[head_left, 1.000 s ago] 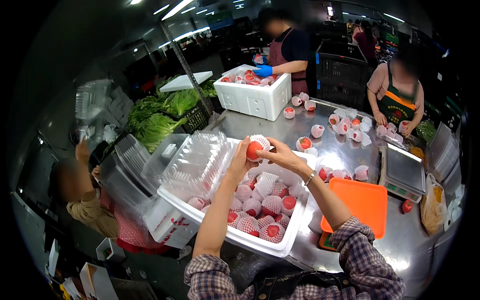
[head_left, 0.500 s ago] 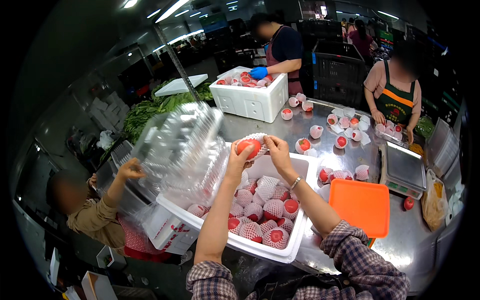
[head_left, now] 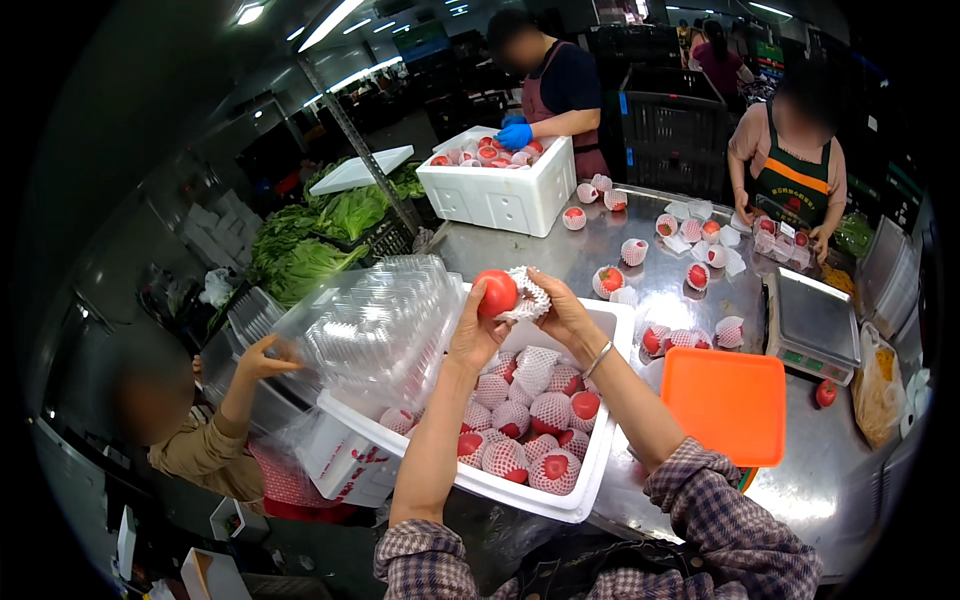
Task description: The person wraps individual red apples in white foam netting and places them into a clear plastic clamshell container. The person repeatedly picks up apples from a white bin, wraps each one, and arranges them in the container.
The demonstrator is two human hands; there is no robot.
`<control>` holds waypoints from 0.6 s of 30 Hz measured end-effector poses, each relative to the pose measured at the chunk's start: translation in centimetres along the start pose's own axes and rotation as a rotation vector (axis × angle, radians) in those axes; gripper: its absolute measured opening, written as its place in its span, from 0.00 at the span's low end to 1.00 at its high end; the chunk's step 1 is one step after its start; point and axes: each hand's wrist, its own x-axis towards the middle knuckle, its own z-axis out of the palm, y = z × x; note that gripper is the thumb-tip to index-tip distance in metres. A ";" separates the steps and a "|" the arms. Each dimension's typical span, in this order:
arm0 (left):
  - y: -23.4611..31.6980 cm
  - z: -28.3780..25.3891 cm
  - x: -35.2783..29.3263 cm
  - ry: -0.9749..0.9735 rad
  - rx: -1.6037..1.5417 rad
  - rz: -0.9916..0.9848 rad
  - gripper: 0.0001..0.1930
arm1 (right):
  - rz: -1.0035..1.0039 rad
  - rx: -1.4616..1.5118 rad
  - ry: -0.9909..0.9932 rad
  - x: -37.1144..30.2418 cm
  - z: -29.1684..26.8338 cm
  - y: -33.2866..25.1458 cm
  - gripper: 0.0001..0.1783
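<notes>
My left hand (head_left: 471, 334) grips a bare, smooth red tomato (head_left: 496, 294) above a white foam box (head_left: 590, 478). Pinched in my right hand (head_left: 566, 317) is a white foam net sleeve (head_left: 531, 297), bunched up against the tomato's right side. Inside the box below lie several net-wrapped tomatoes (head_left: 553, 472), red patches showing through the nets. A stack of clear plastic clamshell packs (head_left: 375, 320) leans over the box's left end, hiding part of it.
At left, a co-worker's hand (head_left: 265, 360) is beside the packs. An orange tray (head_left: 725, 405) and a scale (head_left: 815, 315) are on the steel table (head_left: 500, 245) at right. Another foam box (head_left: 490, 200) stands beyond, where a blue-gloved person works. Net-wrapped tomatoes (head_left: 634, 251) are scattered about.
The net sleeve has slid rightward and bunched, baring more of the tomato. The clamshell stack has come down lower onto the box's left end, and the co-worker's fingers have spread.
</notes>
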 end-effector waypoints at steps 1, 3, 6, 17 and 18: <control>0.0 0.2 0.0 -0.019 0.009 -0.046 0.25 | -0.005 0.058 -0.022 0.1 -0.4 0.1 0.13; 0.0 0.4 0.0 -0.029 -0.031 -0.108 0.26 | -0.011 0.168 -0.065 0.0 -0.8 -0.1 0.14; 0.3 0.2 -0.2 -0.013 -0.167 -0.146 0.27 | -0.034 0.258 -0.152 0.6 -2.0 0.2 0.13; -0.1 -0.5 0.3 -0.050 -0.336 -0.094 0.28 | -0.556 0.012 0.211 0.3 -2.0 -1.2 0.10; -0.2 -0.4 0.3 -0.032 -0.298 -0.043 0.27 | -0.595 -0.172 0.373 0.6 -2.3 -1.2 0.09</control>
